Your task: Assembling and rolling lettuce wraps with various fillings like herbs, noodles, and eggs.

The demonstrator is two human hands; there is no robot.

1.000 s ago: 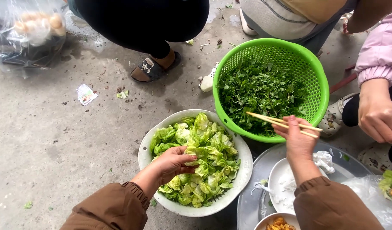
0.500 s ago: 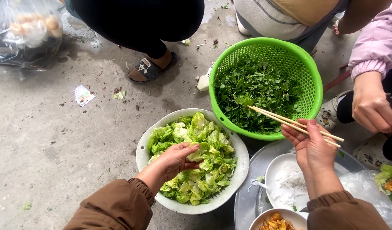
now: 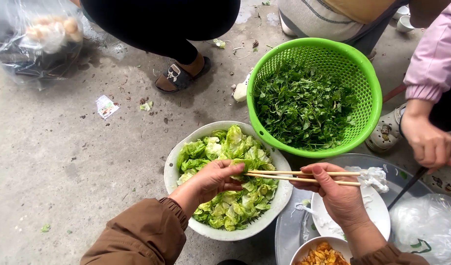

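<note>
My left hand (image 3: 213, 179) rests on pale green lettuce leaves (image 3: 235, 147) in a white bowl (image 3: 179, 152), fingers pinching a leaf near the tips of a pair of wooden chopsticks (image 3: 304, 176). My right hand (image 3: 335, 191) holds the chopsticks level, pointing left over the bowl. Below that hand sits a white plate (image 3: 375, 206) with white noodles (image 3: 375, 176) on a round metal tray (image 3: 289, 230).
A green plastic colander (image 3: 370, 83) of dark leafy herbs stands behind the bowl. Another person's hand (image 3: 429, 142) in a pink sleeve holds a dark utensil at right. A small bowl of orange food (image 3: 323, 254), plastic bags (image 3: 36, 39) and a sandalled foot (image 3: 179, 76) lie around.
My right hand has swung the chopsticks from over the colander to the left, tips now at the lettuce by my left hand. The view has shifted slightly.
</note>
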